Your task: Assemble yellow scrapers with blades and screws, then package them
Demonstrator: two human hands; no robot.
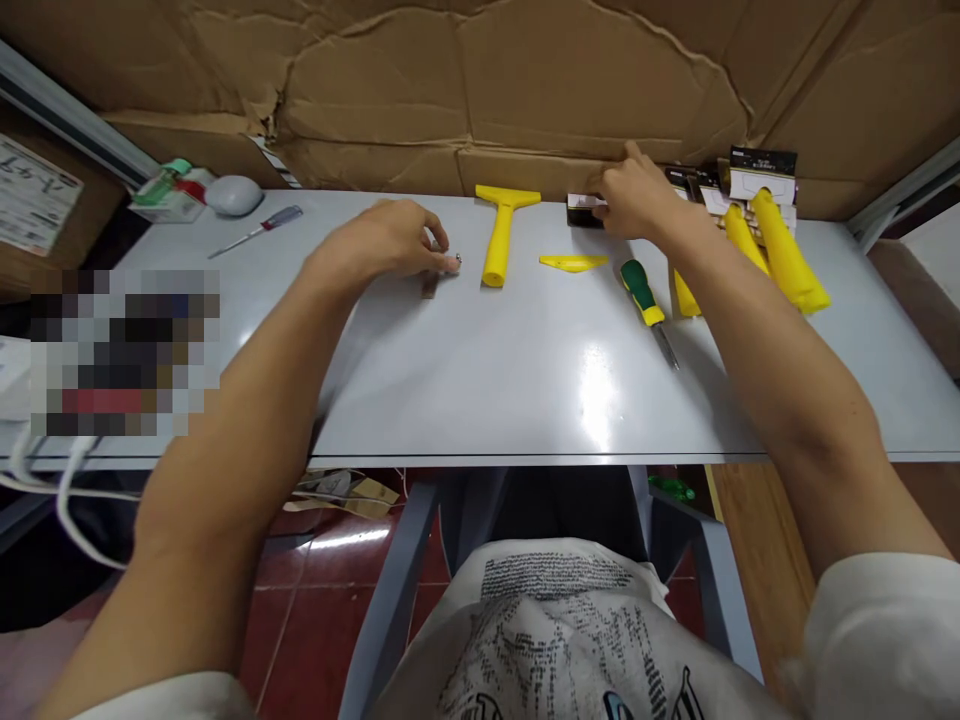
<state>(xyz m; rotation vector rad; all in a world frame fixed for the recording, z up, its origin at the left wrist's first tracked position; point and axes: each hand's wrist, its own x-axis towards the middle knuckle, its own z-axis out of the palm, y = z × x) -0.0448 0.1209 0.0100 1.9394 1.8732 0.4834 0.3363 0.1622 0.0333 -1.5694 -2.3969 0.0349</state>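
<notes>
On the left of the table's middle, my left hand (401,240) has its fingers closed in a pinch, with a tiny shiny metal piece like a screw (458,260) at the fingertips. A small brownish flat strip (430,286) shows under that hand; whether the hand touches it I cannot tell. Near the cardboard, my right hand (636,195) has bent fingers at the right end of a small black-and-white packaging card (584,211). Between the hands lie a yellow T-shaped scraper handle (499,235) and a thin yellow scraper head piece (574,263).
A green-and-yellow screwdriver (643,297) lies by my right forearm. Several yellow handles (787,250) with packaging cards sit at right. A clear-handled screwdriver (259,232), a white mouse (234,195) and a small box (169,195) are at left. Cardboard (540,90) lines the back.
</notes>
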